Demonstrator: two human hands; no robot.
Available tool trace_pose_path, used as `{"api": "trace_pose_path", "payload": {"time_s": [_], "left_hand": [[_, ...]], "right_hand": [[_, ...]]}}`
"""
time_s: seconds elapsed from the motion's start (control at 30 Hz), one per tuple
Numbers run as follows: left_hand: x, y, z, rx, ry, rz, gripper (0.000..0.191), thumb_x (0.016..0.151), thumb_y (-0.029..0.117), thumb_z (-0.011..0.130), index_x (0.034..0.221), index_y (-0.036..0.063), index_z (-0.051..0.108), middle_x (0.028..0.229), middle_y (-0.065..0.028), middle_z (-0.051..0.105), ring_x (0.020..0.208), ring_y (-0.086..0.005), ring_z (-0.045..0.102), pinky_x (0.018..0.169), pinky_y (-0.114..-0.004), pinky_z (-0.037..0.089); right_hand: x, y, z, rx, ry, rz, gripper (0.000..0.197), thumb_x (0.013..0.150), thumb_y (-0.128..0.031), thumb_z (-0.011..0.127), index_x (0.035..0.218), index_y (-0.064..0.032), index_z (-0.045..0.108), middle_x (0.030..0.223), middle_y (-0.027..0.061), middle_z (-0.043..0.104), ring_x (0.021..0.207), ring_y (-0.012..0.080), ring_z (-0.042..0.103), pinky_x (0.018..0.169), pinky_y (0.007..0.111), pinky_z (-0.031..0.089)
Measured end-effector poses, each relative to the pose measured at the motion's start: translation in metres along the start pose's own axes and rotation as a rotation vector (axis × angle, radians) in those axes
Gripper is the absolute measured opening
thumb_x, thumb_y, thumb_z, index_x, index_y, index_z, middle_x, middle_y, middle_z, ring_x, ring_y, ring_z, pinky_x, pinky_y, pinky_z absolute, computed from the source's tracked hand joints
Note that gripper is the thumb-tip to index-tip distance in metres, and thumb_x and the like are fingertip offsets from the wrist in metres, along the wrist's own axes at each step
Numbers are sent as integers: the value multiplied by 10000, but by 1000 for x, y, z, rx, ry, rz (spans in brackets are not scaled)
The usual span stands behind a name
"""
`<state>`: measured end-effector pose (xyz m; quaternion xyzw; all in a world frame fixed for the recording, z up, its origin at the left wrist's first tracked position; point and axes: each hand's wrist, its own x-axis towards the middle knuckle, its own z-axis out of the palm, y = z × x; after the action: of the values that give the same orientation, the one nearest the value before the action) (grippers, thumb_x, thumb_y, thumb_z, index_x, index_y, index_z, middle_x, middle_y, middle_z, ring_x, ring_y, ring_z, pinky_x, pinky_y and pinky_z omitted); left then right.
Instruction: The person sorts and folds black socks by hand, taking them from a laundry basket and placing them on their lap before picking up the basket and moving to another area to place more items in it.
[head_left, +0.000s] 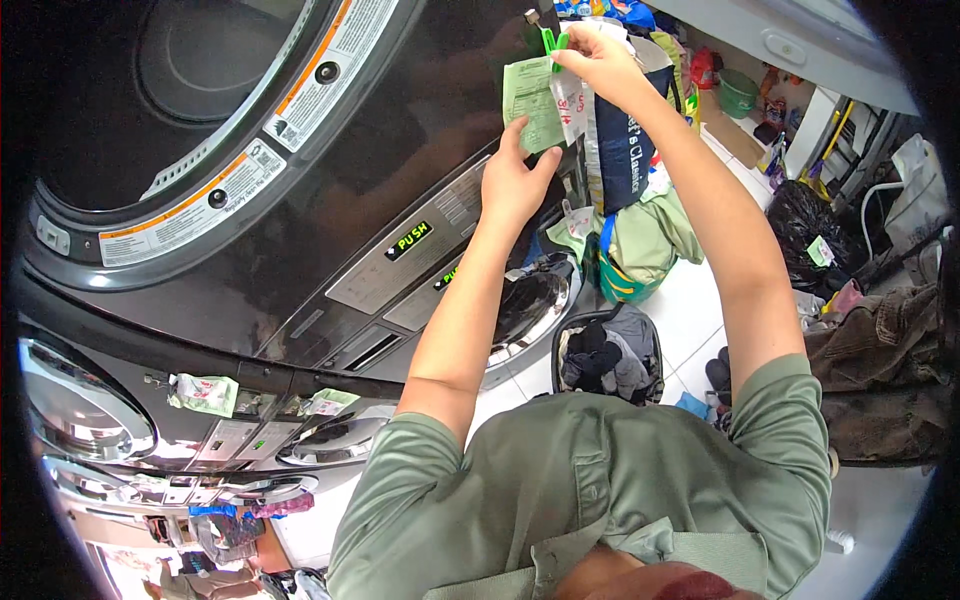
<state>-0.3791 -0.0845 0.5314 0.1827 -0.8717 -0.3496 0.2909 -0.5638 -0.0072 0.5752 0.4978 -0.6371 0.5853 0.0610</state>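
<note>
My right hand (604, 66) pinches a bright green plastic clip (555, 49) in front of the dark dryer panel (442, 97). A green paper slip (531, 105) with print on it hangs just below the clip. Beside it is a clear plastic piece (571, 109) with red handwriting. My left hand (517, 174) is raised at the slip's lower edge, thumb and fingers apart, its index fingertip over the paper. The clip sits close to a small metal holder (532, 18) on the machine; whether they touch I cannot tell.
An open dryer drum (225, 67) is at upper left. Lit displays (409, 240) are on the stacked machines. A dark blue bag (622, 150), a green bag (634, 270) and a basket of dark clothes (611, 352) stand along the floor. Brown garments (885, 367) lie at right.
</note>
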Motion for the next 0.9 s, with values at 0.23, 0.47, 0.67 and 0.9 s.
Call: {"api": "trace_pose_path", "payload": {"time_s": [0.23, 0.47, 0.67, 0.9], "left_hand": [[4, 3, -4, 6, 49, 196, 447, 683, 246, 630, 1057, 34, 508, 810, -197, 618, 669, -260, 602, 628, -325, 461], [51, 67, -46, -105, -76, 239, 610, 652, 82, 642, 1209, 65, 393, 854, -153, 629, 768, -163, 594, 695, -281, 457], [100, 61, -36, 52, -254, 241, 723, 599, 182, 715, 1258, 124, 423, 843, -98, 590, 771, -152, 553, 723, -265, 429], [108, 53, -26, 13, -247, 251, 696, 596, 177, 717, 1236, 118, 450, 862, -92, 595, 784, -159, 551, 747, -264, 417]], "right_hand": [[3, -3, 0, -37, 15, -30, 127, 778, -95, 557, 878, -21, 529, 724, -24, 513, 661, 47, 464, 601, 204, 386], [2, -10, -5, 13, 22, -56, 187, 712, -160, 569, 806, -3, 528, 664, 41, 545, 632, 97, 507, 594, 255, 422], [-2, -20, -3, 15, 40, -76, 182, 703, -146, 564, 832, -23, 528, 665, 38, 546, 625, 90, 506, 571, 248, 413], [13, -25, -25, 128, -2, -43, 147, 746, -91, 563, 888, -53, 557, 773, -6, 565, 706, 68, 511, 655, 217, 403]]}}
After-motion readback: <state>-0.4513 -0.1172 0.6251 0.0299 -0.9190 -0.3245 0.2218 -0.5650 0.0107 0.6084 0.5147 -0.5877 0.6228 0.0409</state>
